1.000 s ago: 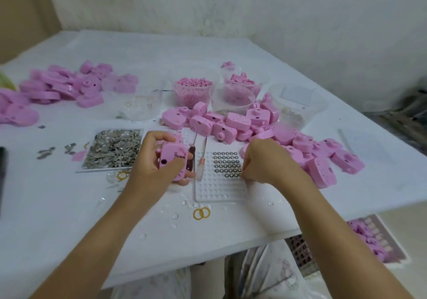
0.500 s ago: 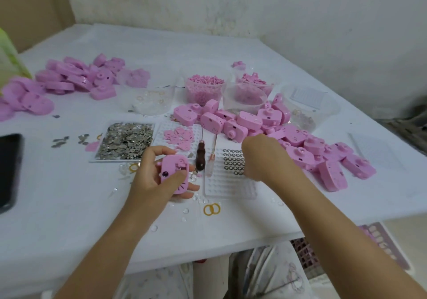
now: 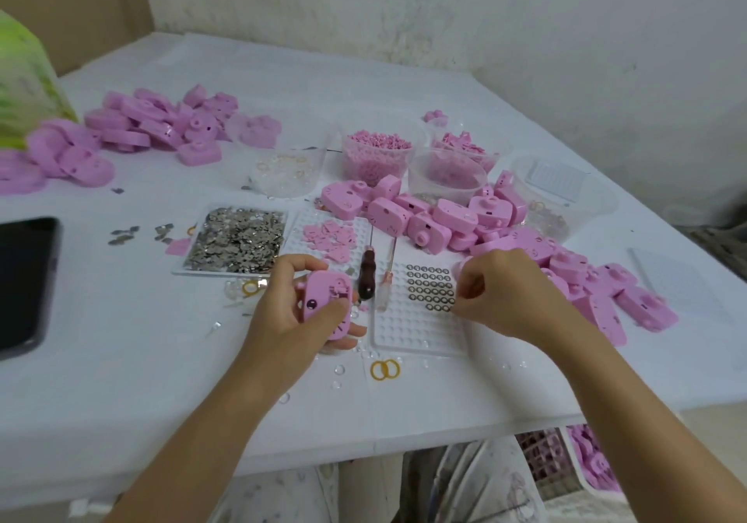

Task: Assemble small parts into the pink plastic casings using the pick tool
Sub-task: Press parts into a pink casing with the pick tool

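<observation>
Fingers and thumb of the left hand (image 3: 291,312) curl round one pink casing (image 3: 325,308), presumably steadying it to take a part, while the right hand (image 3: 509,296) curls at the right edge of the ring tray (image 3: 408,332), whether pinching a ring I cannot tell, the pick tool (image 3: 367,280) lying flat between them.

The fingertips of the right hand (image 3: 509,296) are hidden behind its own knuckles, so whether anything is pinched cannot be told. The pink casing (image 3: 321,288) is partly covered by the fingers (image 3: 297,264) of the left hand (image 3: 279,316). The black phone (image 3: 24,284) and the green pack (image 3: 24,90) are cut off by the left edge. The crate (image 3: 541,466) below is largely hidden by the desk (image 3: 121,361).
</observation>
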